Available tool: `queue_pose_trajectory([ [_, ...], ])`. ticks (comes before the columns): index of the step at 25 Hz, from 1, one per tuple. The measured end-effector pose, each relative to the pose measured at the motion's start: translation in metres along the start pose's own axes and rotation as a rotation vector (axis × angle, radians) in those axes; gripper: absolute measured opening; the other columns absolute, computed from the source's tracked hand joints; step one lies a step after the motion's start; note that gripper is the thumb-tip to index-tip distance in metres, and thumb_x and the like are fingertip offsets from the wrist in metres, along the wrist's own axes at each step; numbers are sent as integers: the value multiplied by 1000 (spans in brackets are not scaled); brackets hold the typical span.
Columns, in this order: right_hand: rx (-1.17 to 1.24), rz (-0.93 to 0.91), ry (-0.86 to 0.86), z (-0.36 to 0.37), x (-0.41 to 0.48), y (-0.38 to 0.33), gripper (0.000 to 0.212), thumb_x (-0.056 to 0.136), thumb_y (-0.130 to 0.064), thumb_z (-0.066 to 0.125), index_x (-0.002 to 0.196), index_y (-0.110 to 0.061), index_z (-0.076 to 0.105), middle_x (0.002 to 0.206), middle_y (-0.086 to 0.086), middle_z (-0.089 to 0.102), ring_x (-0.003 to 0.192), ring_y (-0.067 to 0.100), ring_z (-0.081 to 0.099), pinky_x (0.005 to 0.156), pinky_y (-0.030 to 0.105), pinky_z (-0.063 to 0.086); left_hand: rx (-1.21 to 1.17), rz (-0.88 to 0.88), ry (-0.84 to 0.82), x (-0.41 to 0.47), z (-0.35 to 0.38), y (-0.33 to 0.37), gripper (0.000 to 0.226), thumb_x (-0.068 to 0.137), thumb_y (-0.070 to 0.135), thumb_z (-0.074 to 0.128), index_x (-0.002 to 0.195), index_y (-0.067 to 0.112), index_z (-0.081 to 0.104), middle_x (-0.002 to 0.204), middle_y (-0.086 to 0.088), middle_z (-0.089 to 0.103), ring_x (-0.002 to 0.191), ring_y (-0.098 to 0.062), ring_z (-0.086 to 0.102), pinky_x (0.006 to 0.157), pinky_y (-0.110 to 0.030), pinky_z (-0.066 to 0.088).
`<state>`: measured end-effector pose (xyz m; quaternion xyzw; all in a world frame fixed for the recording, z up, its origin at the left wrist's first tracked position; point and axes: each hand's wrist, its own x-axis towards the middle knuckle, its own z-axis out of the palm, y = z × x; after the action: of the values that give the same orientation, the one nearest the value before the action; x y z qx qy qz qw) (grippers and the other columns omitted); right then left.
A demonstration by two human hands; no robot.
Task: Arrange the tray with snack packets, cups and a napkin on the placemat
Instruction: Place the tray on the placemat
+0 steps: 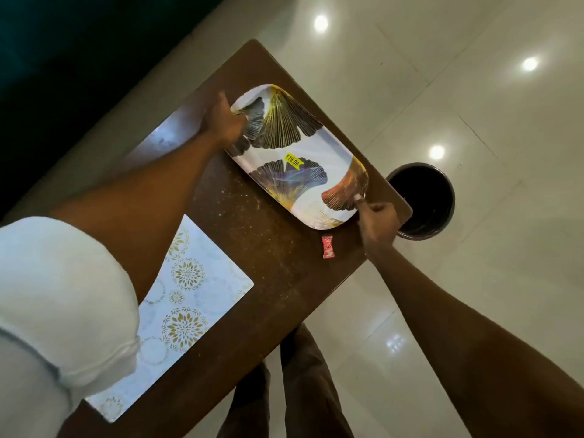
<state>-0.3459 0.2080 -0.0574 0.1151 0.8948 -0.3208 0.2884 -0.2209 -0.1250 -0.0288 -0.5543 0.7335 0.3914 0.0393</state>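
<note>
Judging from the grip at opposite ends, the ginkgo-print tray (328, 147) is meant for a level carry to the placemat (196, 279), well apart at the table's near side. The left hand (224, 121) is curled over one rim, and the right hand (376, 219) is pinched on the other. The yellow price sticker (293, 160) seems to read 78.00. The red sachet (328, 246) just beside the tray is illegible.

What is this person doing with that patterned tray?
A person is gripping a leaf-patterned tray by its two ends, left hand on the far end and right hand on the near one. The tray is over the far part of the brown table and holds nothing but a yellow price sticker. The placemat lies nearer the person, with nothing on it yet. One small red packet sits on the table beside the tray.
</note>
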Motion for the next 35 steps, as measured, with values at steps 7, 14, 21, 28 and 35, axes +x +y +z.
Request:
queue_pose_trajectory([
  [7, 74, -46, -94, 12, -6, -8, 31, 98, -21, 70, 124, -10, 56, 111, 5, 66, 104, 25, 69, 92, 48, 63, 68, 84, -14, 6, 7, 7, 47, 96, 15, 64, 141, 4, 54, 142, -19, 55, 128, -36, 56, 108, -41, 49],
  [14, 111, -256, -156, 7, -29, -27, 32, 101, -14, 64, 131, -12, 54, 115, 4, 67, 102, 16, 66, 83, 27, 61, -60, -4, 95, -33, -33, -57, 37, 96, 24, 64, 129, 6, 65, 129, -19, 66, 118, -35, 63, 100, -44, 53],
  [21, -41, -495, -350, 64, -107, -70, 40, 94, 0, 59, 132, -11, 60, 107, 4, 66, 98, 17, 62, 69, 14, 49, -177, -268, 279, -134, -105, -197, 33, 101, 23, 53, 131, 7, 57, 133, -22, 59, 116, -38, 62, 98, -44, 52],
  [28, -343, -671, -538, 163, -212, -49, 39, 96, -3, 59, 133, -14, 65, 127, 8, 71, 109, 21, 63, 94, 35, 54, -315, -577, 377, -296, -110, -366, 28, 103, 28, 53, 126, 13, 59, 129, -14, 66, 114, -35, 66, 97, -48, 56],
  [35, -506, -767, -666, 203, -289, 6, 43, 101, -6, 58, 144, -9, 59, 136, 16, 64, 119, 32, 63, 97, 37, 54, -637, -776, 363, -383, -67, -454, 26, 107, 28, 52, 121, 6, 52, 126, -29, 61, 112, -47, 66, 82, -68, 59],
])
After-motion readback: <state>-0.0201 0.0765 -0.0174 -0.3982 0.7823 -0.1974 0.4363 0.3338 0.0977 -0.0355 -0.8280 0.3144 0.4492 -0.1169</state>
